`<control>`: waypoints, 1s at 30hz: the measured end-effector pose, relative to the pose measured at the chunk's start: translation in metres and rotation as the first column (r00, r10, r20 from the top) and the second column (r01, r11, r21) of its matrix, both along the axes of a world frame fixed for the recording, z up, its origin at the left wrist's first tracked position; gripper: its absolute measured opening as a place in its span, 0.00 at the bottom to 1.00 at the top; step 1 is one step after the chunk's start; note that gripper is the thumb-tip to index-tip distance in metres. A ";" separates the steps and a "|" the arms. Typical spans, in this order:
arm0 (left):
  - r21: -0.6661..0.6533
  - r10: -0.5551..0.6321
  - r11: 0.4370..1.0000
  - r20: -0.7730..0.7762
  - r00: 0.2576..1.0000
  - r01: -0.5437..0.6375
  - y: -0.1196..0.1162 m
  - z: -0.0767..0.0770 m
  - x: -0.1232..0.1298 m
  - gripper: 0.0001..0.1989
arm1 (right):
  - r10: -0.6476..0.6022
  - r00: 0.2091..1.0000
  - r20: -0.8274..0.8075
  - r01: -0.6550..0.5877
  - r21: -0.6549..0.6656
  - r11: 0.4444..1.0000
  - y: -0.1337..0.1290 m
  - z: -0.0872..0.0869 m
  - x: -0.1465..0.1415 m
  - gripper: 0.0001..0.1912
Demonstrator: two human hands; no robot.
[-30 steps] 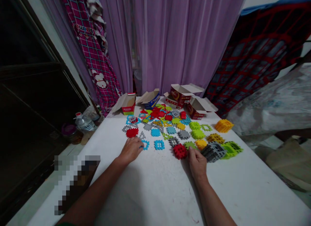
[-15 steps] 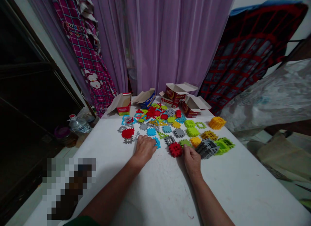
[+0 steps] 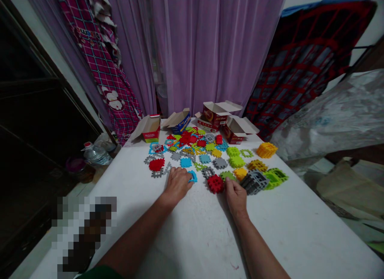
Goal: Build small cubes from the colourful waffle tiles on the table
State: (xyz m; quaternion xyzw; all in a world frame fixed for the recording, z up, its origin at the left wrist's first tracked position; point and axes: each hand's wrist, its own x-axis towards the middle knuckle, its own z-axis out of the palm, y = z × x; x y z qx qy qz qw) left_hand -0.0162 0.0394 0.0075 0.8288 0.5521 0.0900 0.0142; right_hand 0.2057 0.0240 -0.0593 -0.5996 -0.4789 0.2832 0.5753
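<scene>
On the white table, my left hand is bent over a blue frame piece, its fingers partly hidden, so a grip cannot be made out. My right hand has its fingers closed at the near edge of a green toothed piece. Between the hands stands a red stack, with a grey frame piece behind it. Just right of my right hand is a grey stack, touching lime-green frames. A flat blue piece lies beyond my left hand.
Many mixed toothed pieces lie toward the back. Behind them stand open boxes: a red and green one, a blue one and red ones. A yellow stack is at the right. A water bottle stands left of the table.
The whole view has shifted slightly. Both hands stay in nearly the same places over the same pieces.
</scene>
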 end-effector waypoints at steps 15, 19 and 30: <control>-0.006 0.045 0.999 0.102 0.994 -0.044 0.001 0.007 -0.010 0.11 | -0.084 0.996 -0.005 0.084 0.000 0.996 -0.008 0.010 -0.008 0.28; 0.065 0.189 0.978 0.131 0.973 -0.199 0.039 0.019 -0.053 0.12 | -0.082 0.997 -0.002 0.082 0.005 0.997 -0.010 0.014 -0.011 0.30; -0.153 0.445 0.888 0.047 0.894 -0.434 0.143 -0.005 -0.155 0.21 | -0.080 0.996 0.027 0.080 -0.018 0.997 -0.010 0.009 -0.009 0.29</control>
